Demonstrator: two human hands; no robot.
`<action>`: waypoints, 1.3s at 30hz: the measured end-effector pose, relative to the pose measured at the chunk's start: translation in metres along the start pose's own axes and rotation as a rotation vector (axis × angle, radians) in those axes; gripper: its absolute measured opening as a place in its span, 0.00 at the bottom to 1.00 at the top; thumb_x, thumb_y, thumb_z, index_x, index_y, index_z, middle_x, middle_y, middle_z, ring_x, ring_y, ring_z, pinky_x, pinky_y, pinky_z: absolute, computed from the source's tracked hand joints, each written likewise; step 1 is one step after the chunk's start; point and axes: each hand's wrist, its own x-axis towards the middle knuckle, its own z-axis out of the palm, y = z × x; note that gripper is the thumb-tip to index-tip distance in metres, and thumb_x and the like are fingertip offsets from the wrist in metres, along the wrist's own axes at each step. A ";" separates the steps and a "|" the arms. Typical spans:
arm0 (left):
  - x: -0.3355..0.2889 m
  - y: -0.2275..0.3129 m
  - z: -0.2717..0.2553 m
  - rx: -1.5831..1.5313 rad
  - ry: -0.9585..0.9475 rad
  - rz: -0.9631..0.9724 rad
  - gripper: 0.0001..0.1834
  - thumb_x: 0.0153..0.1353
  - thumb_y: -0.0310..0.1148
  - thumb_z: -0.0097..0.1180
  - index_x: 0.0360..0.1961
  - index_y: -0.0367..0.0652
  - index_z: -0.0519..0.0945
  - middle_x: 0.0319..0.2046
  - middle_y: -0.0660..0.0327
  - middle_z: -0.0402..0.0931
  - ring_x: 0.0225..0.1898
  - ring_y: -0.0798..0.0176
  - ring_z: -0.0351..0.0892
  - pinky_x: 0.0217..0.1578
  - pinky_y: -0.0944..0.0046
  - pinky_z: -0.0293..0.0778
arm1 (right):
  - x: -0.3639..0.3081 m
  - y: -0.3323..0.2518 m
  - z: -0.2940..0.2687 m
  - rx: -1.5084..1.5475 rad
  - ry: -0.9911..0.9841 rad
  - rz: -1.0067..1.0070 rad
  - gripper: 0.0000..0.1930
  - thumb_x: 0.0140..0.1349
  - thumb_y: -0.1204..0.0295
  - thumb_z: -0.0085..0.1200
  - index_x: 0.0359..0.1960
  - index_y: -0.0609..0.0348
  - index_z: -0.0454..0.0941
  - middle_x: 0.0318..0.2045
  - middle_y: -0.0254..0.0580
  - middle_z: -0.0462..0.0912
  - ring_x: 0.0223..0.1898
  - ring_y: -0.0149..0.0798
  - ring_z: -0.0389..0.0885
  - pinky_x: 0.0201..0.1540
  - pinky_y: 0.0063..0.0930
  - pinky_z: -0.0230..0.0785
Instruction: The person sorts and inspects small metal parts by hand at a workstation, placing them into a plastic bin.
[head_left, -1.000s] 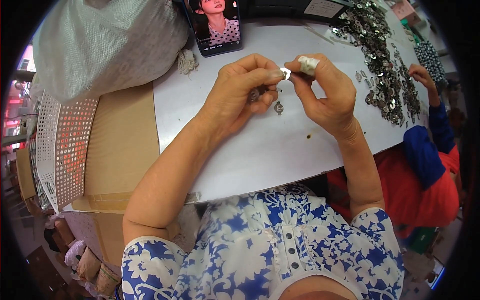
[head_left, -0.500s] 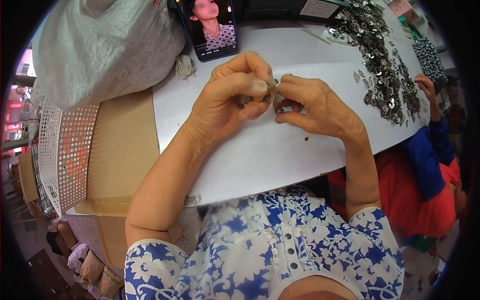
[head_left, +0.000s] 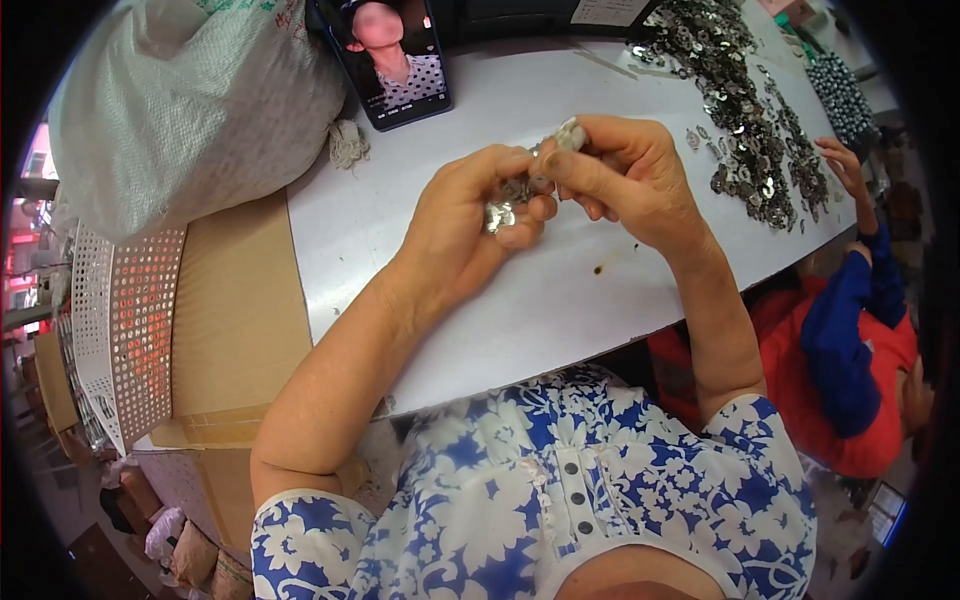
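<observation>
My left hand [head_left: 480, 205] is curled around several small shiny metal pieces [head_left: 503, 212], which show in its palm between the fingers. Close against it, my right hand [head_left: 630, 175] is closed, thumb and forefinger pinched near the left fingertips. A small pale bundle [head_left: 571, 134] shows at the right hand's fingers; its kind is too blurred to make out. Both hands are above the white table [head_left: 450, 345]. Part of what lies between the fingertips is hidden.
A heap of flat metal pieces [head_left: 745, 110] covers the table's far right. At the back left are a phone [head_left: 405, 85], a white woven sack [head_left: 190, 120] and a tuft of pale string [head_left: 348, 145]. A perforated white basket [head_left: 140, 330] stands left. Another person's hand [head_left: 842, 165] is at right.
My left hand has turned and opened its palm somewhat, showing the metal pieces. The right hand has rotated and risen slightly, with the pale bundle now visible. The view has shifted slightly.
</observation>
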 end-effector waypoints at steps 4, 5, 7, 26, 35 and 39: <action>0.003 0.000 -0.004 -0.197 -0.021 -0.115 0.09 0.70 0.33 0.50 0.41 0.36 0.76 0.35 0.57 0.74 0.31 0.67 0.72 0.19 0.74 0.61 | 0.003 0.014 0.011 -0.101 0.150 -0.110 0.06 0.68 0.72 0.63 0.37 0.63 0.85 0.24 0.27 0.82 0.24 0.16 0.73 0.25 0.14 0.64; 0.003 0.001 -0.002 -0.176 0.008 -0.122 0.10 0.72 0.34 0.47 0.43 0.38 0.75 0.35 0.59 0.73 0.31 0.69 0.70 0.17 0.75 0.60 | 0.003 0.012 0.009 -0.102 0.150 -0.107 0.06 0.68 0.72 0.63 0.37 0.63 0.85 0.24 0.27 0.82 0.24 0.16 0.73 0.25 0.14 0.64; 0.002 0.002 -0.005 -0.183 0.008 -0.114 0.09 0.72 0.34 0.48 0.41 0.39 0.74 0.35 0.58 0.73 0.31 0.68 0.70 0.17 0.75 0.60 | 0.004 0.009 0.000 -0.263 0.239 -0.085 0.04 0.67 0.74 0.64 0.36 0.62 0.85 0.23 0.28 0.83 0.26 0.17 0.76 0.27 0.15 0.67; 0.004 0.000 -0.003 -0.107 -0.131 -0.063 0.10 0.65 0.35 0.57 0.28 0.44 0.72 0.23 0.56 0.71 0.18 0.64 0.67 0.14 0.71 0.58 | -0.020 0.025 -0.120 -0.675 0.823 0.281 0.19 0.64 0.55 0.65 0.29 0.61 0.83 0.23 0.35 0.84 0.21 0.23 0.79 0.24 0.19 0.70; 0.010 0.009 -0.014 -0.384 -0.522 -0.075 0.10 0.63 0.36 0.53 0.34 0.38 0.74 0.30 0.57 0.69 0.25 0.66 0.65 0.17 0.72 0.60 | -0.012 0.042 -0.112 -0.758 0.570 0.033 0.12 0.61 0.65 0.66 0.34 0.62 0.84 0.21 0.37 0.82 0.21 0.30 0.80 0.28 0.29 0.73; 0.006 0.005 -0.012 -0.465 -0.312 -0.111 0.11 0.66 0.36 0.50 0.35 0.38 0.74 0.30 0.58 0.68 0.24 0.68 0.64 0.17 0.72 0.61 | -0.004 0.046 -0.091 -0.996 0.396 -0.081 0.10 0.58 0.70 0.65 0.34 0.65 0.81 0.28 0.47 0.84 0.29 0.47 0.84 0.37 0.38 0.76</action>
